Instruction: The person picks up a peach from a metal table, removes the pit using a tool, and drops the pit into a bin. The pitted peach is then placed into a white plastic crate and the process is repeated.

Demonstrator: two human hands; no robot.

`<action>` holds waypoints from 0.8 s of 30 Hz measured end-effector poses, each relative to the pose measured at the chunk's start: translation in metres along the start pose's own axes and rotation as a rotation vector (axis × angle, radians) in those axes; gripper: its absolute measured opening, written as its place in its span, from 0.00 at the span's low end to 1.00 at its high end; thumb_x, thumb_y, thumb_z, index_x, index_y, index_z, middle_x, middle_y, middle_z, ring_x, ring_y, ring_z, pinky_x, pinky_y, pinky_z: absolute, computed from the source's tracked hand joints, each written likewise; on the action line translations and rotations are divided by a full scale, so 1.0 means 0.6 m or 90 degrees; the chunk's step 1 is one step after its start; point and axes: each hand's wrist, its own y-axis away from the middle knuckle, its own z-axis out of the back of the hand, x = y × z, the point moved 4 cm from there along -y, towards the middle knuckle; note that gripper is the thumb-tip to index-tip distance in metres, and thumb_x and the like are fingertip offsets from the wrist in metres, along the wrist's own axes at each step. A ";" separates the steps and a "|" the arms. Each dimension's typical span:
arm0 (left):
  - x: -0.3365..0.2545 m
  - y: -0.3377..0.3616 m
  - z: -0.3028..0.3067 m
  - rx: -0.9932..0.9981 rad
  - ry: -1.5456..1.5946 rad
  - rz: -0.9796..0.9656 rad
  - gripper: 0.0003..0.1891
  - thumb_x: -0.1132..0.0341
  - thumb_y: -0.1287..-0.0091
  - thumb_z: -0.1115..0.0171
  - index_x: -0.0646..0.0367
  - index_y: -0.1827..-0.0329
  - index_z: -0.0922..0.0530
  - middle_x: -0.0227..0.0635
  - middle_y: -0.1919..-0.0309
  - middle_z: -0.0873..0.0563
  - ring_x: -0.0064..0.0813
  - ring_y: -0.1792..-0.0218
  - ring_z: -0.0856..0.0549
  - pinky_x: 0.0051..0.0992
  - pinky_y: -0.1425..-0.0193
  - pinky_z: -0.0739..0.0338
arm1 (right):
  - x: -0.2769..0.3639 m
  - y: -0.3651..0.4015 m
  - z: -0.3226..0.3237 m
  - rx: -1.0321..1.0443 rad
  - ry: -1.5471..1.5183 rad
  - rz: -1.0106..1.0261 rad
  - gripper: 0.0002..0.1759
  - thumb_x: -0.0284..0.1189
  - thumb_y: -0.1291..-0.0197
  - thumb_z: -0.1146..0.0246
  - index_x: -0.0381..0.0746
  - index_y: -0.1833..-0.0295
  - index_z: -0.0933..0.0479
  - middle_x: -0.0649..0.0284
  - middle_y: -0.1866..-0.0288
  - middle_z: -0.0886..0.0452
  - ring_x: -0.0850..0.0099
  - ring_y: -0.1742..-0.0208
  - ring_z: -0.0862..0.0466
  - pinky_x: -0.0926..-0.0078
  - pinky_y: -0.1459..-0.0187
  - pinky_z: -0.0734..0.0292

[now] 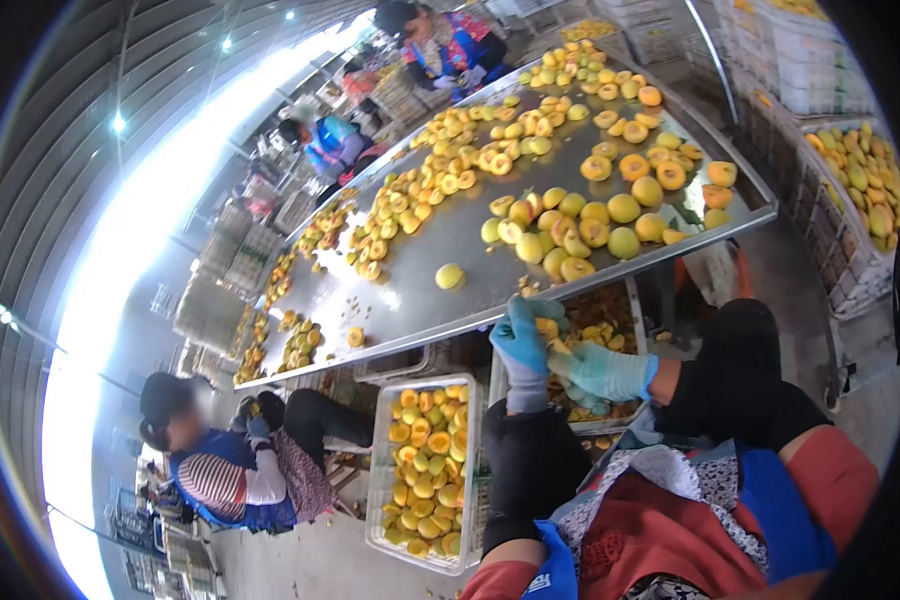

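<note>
Both my hands wear light blue gloves and meet just past the near edge of the metal table [420, 270]. My left hand [522, 345] is closed around a yellow-orange fruit piece [547, 328]. Against the same fruit, from the right, rests my right hand [607, 370], its fingers bent; whether it holds a tool is hidden. Beneath the hands is a crate of fruit scraps [610, 315]. Halved and whole yellow fruits [595, 225] lie in a group on the table beyond my hands.
A white crate of halved fruit [430, 470] stands on the floor to the left. Beside it sits a co-worker [230, 460]. Two more people [445, 50] work along the table's far side. Another full crate [860, 185] and stacked crates [805, 60] stand at right.
</note>
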 end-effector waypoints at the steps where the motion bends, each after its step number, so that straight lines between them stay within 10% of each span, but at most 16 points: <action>1: 0.006 -0.005 0.002 0.020 -0.013 0.023 0.28 0.52 0.22 0.52 0.69 0.70 0.17 0.40 0.75 0.13 0.25 0.78 0.16 0.24 0.69 0.20 | 0.005 0.005 0.007 -0.021 0.037 0.007 0.25 0.53 0.31 0.44 0.44 0.71 0.30 0.68 0.83 0.32 0.74 0.88 0.34 0.74 0.86 0.40; 8: -0.017 -0.009 -0.016 0.060 0.067 0.023 0.28 0.53 0.22 0.52 0.70 0.71 0.18 0.41 0.75 0.14 0.28 0.78 0.16 0.26 0.70 0.20 | 0.006 0.007 0.001 0.123 -0.134 -0.014 0.26 0.55 0.32 0.46 0.43 0.70 0.29 0.70 0.83 0.32 0.76 0.87 0.34 0.75 0.86 0.41; 12: -0.013 -0.026 -0.013 0.166 -0.072 0.044 0.28 0.54 0.22 0.53 0.71 0.73 0.18 0.40 0.75 0.14 0.28 0.77 0.16 0.24 0.67 0.20 | 0.031 0.018 0.020 -0.027 0.173 0.063 0.22 0.53 0.32 0.45 0.46 0.69 0.27 0.70 0.83 0.30 0.76 0.86 0.33 0.77 0.84 0.41; 19: -0.024 0.001 -0.019 0.026 0.070 0.012 0.29 0.54 0.22 0.55 0.71 0.71 0.18 0.40 0.75 0.14 0.26 0.76 0.18 0.24 0.67 0.22 | -0.007 0.012 0.002 0.169 -0.197 -0.084 0.25 0.58 0.33 0.44 0.47 0.67 0.27 0.70 0.81 0.29 0.76 0.86 0.33 0.76 0.86 0.42; 21: -0.015 -0.011 -0.012 0.119 -0.091 0.005 0.28 0.54 0.22 0.54 0.70 0.69 0.17 0.38 0.76 0.14 0.25 0.77 0.18 0.24 0.70 0.22 | 0.016 0.011 0.007 -0.003 0.151 0.062 0.24 0.55 0.31 0.45 0.45 0.66 0.27 0.70 0.81 0.29 0.75 0.86 0.33 0.75 0.86 0.40; 24: -0.004 -0.009 -0.003 0.149 -0.063 0.011 0.28 0.53 0.22 0.53 0.69 0.70 0.17 0.38 0.75 0.14 0.24 0.78 0.18 0.24 0.70 0.22 | 0.014 0.025 0.004 0.000 0.138 0.054 0.23 0.51 0.29 0.47 0.43 0.66 0.28 0.69 0.80 0.29 0.75 0.86 0.33 0.76 0.85 0.39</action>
